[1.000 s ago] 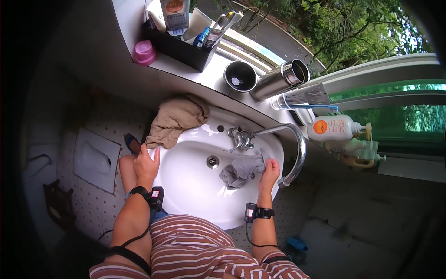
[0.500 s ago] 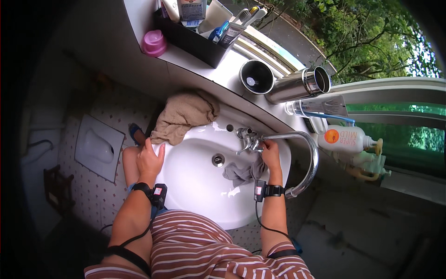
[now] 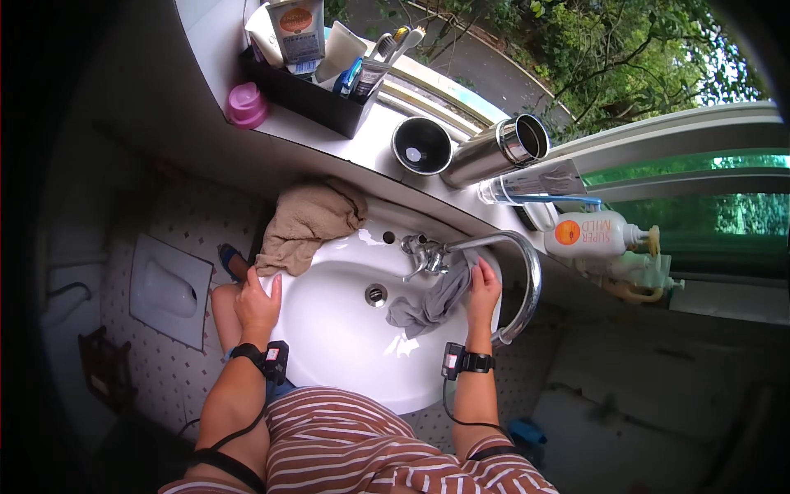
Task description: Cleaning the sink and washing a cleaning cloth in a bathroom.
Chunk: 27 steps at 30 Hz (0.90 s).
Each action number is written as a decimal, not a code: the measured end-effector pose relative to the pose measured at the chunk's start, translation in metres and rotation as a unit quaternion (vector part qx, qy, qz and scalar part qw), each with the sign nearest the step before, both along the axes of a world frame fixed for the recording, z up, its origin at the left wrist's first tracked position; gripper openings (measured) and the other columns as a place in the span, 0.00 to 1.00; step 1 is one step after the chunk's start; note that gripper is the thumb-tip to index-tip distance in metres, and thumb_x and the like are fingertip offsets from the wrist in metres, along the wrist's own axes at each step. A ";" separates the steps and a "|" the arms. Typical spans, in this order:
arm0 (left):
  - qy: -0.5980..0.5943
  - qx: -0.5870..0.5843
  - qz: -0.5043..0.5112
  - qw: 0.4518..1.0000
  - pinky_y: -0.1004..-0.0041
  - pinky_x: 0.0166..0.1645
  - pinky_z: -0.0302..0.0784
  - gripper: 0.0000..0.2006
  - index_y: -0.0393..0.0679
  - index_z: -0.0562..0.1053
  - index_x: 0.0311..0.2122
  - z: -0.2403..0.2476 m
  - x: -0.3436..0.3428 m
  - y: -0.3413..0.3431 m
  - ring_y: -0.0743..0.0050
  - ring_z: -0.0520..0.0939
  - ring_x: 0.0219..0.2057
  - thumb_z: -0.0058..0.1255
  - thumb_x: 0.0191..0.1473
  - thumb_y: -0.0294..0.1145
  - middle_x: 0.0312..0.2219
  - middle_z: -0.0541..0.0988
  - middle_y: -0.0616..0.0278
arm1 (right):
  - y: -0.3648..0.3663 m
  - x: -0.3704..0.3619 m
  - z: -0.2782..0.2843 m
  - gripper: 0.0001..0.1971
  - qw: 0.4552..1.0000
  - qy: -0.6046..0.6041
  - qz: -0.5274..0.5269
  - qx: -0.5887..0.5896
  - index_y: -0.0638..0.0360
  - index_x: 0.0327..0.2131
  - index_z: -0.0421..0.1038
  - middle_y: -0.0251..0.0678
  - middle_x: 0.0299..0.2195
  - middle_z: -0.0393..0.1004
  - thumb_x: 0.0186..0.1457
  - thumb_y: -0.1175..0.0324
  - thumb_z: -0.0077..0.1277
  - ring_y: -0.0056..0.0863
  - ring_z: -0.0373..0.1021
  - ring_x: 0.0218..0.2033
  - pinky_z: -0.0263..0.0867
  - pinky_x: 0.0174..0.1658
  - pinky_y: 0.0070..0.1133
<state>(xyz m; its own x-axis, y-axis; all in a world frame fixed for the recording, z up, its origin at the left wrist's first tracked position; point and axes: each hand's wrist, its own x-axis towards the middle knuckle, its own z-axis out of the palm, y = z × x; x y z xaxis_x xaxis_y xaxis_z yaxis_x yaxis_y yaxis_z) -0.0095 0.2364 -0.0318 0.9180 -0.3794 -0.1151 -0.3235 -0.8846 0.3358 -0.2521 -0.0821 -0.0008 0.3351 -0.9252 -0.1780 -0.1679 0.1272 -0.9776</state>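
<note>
Grey cloth lies bunched on the right inner wall of the white basin, one end draped up toward the chrome tap on the far rim and the other trailing down beside the drain. On its right edge the right hand presses flat, fingers spread over the fabric against the porcelain rather than clenched around it, just under the arching spout. Over at the left rim the left hand rests open with fingers relaxed, bracing on the basin edge and gripping nothing, just near the corner of a beige towel that hangs over the far-left rim. Judging by the cloth's position, wiping looks to be in hand along the right side of the bowl near the tap; the left wall and the near part of the bowl sit apart from the cloth, and whether they have been gone over cannot be told, though the porcelain looks white and glossy throughout. No water can be seen running from the spout. Farther off, a ledge carries a black caddy of tubes and brushes, a pink cap, two steel cups and, to the right, a white pump bottle lying on its side.
</note>
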 end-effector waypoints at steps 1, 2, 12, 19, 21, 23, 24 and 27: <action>-0.004 -0.003 0.002 1.000 0.56 0.31 0.71 0.25 0.38 0.64 0.44 -0.001 0.000 -0.001 0.43 0.76 0.27 0.46 0.48 0.49 0.28 0.76 0.44 | 0.000 0.004 0.000 0.16 1.000 -0.002 0.002 0.001 0.67 0.46 0.65 0.40 0.36 0.72 0.51 0.78 0.44 0.25 0.68 0.35 0.62 0.43 0.20; -0.006 -0.007 -0.001 1.000 0.55 0.31 0.71 0.25 0.39 0.64 0.44 -0.002 0.000 -0.002 0.42 0.76 0.27 0.46 0.48 0.49 0.28 0.76 0.43 | 0.003 0.011 0.008 0.16 0.985 0.061 0.053 -0.153 0.67 0.46 0.65 0.40 0.39 0.70 0.51 0.78 0.44 0.27 0.67 0.39 0.61 0.45 0.20; -0.012 -0.004 0.003 1.000 0.55 0.30 0.71 0.24 0.39 0.64 0.43 0.000 -0.001 -0.004 0.42 0.76 0.26 0.46 0.48 0.49 0.26 0.75 0.43 | -0.015 0.028 0.012 0.22 0.728 0.398 0.213 -0.516 0.58 0.44 0.66 0.46 0.41 0.65 0.41 0.78 0.47 0.45 0.61 0.45 0.56 0.47 0.35; -0.004 0.017 0.004 1.000 0.55 0.30 0.71 0.24 0.39 0.64 0.43 0.003 0.000 -0.002 0.43 0.76 0.27 0.46 0.48 0.50 0.26 0.75 0.44 | -0.019 -0.025 0.004 0.21 0.669 0.555 0.044 -0.492 0.60 0.41 0.66 0.44 0.36 0.64 0.38 0.74 0.51 0.42 0.61 0.38 0.56 0.42 0.33; 0.002 0.017 0.001 1.000 0.55 0.31 0.71 0.24 0.40 0.64 0.43 0.004 -0.001 -0.004 0.43 0.76 0.27 0.46 0.48 0.50 0.26 0.75 0.44 | -0.018 -0.027 0.001 0.21 0.664 0.577 0.011 -0.475 0.60 0.41 0.66 0.44 0.35 0.63 0.38 0.75 0.50 0.42 0.61 0.38 0.56 0.42 0.33; -0.011 0.011 0.000 1.000 0.55 0.31 0.70 0.24 0.40 0.64 0.43 0.005 -0.001 -0.005 0.43 0.76 0.27 0.45 0.48 0.50 0.26 0.75 0.44 | -0.014 -0.015 -0.002 0.21 0.699 0.538 0.005 -0.472 0.60 0.41 0.66 0.45 0.38 0.63 0.37 0.77 0.49 0.44 0.60 0.40 0.56 0.44 0.35; -0.013 0.011 -0.004 1.000 0.55 0.31 0.70 0.24 0.40 0.64 0.43 0.004 -0.002 -0.005 0.43 0.76 0.27 0.45 0.48 0.50 0.26 0.75 0.44 | -0.011 -0.001 0.000 0.21 0.726 0.487 0.043 -0.485 0.59 0.41 0.66 0.46 0.39 0.62 0.38 0.77 0.48 0.45 0.59 0.42 0.55 0.46 0.36; -0.015 0.006 0.001 1.000 0.54 0.31 0.70 0.24 0.40 0.63 0.43 0.001 -0.003 -0.008 0.43 0.76 0.27 0.45 0.49 0.50 0.26 0.75 0.44 | -0.009 0.025 -0.007 0.20 0.755 0.434 0.077 -0.485 0.59 0.41 0.66 0.47 0.42 0.62 0.38 0.78 0.47 0.46 0.58 0.44 0.53 0.50 0.37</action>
<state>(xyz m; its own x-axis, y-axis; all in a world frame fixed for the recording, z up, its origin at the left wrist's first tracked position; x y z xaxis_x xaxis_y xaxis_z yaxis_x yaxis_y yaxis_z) -0.0129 0.2284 -0.0303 0.9221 -0.3761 -0.0912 -0.3315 -0.8893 0.3150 -0.2269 -0.0915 -0.0083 0.5981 -0.7235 0.3447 -0.7392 -0.6642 -0.1114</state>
